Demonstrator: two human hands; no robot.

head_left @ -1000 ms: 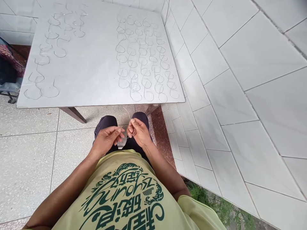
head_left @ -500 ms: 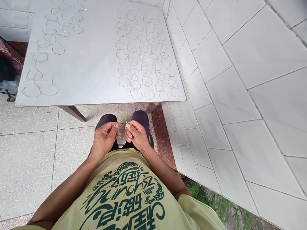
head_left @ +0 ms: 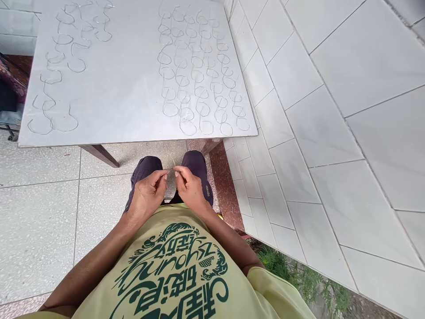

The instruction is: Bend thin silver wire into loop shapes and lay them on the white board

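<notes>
My left hand and my right hand are held together over my lap, fingertips nearly touching. Both pinch a thin piece of silver wire that curves up between them. In front of me stands a grey table. Several bent wire loops lie in rows on its right half. Several larger wire hooks lie along its left side.
A white tiled wall runs along the right, close to the table edge. The floor is pale speckled tile. A dark object on a stand sits at the far left. Green plants grow at the lower right.
My hands have closed in on each other, fingertips now meeting on the wire. The view has tilted slightly, so the table sits a little higher in frame.
</notes>
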